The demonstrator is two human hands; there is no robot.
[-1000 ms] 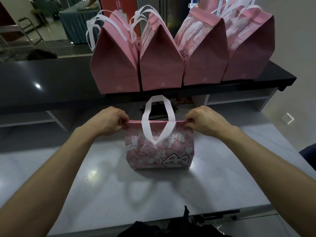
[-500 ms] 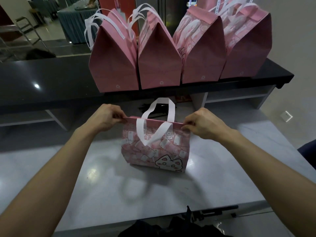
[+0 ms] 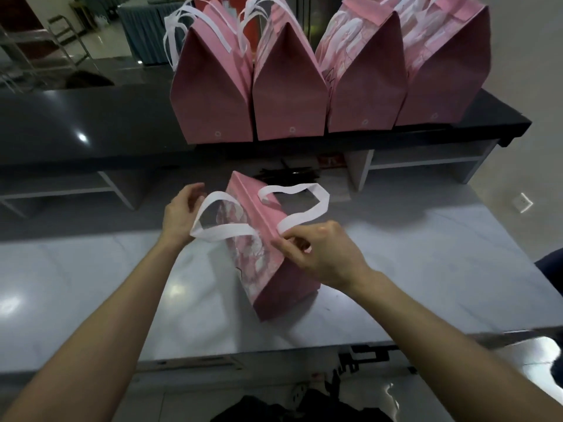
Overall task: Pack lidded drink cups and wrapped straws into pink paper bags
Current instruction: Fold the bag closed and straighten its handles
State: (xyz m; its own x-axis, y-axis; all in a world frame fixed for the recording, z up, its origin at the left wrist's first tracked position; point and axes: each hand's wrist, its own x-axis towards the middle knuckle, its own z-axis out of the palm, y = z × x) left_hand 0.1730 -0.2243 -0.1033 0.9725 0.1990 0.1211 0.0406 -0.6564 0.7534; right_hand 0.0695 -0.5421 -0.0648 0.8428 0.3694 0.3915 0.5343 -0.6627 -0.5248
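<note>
Two bare arms reach over a pale marble-patterned surface (image 3: 91, 269). On the left, the left hand (image 3: 179, 213) is beside the printed face of a pink paper bag (image 3: 268, 254), its fingers loosely spread and curved, holding nothing; one white ribbon handle (image 3: 213, 214) loops out in front of its palm, and whether they touch cannot be told. The bag stands near the middle of the surface, turned so its folded top ridge runs away from the viewer, its plain pink end panel facing the near edge. A second white handle (image 3: 307, 202) curls out to the right of the ridge. The right hand (image 3: 323, 254) pinches the near end of the folded top between thumb and fingers. Behind, on a raised dark shelf (image 3: 91, 123), four closed pink bags stand in a row, touching side by side: first (image 3: 210, 92), second (image 3: 289, 89), third (image 3: 365, 80), fourth (image 3: 441, 71), all with white handles on top.
</note>
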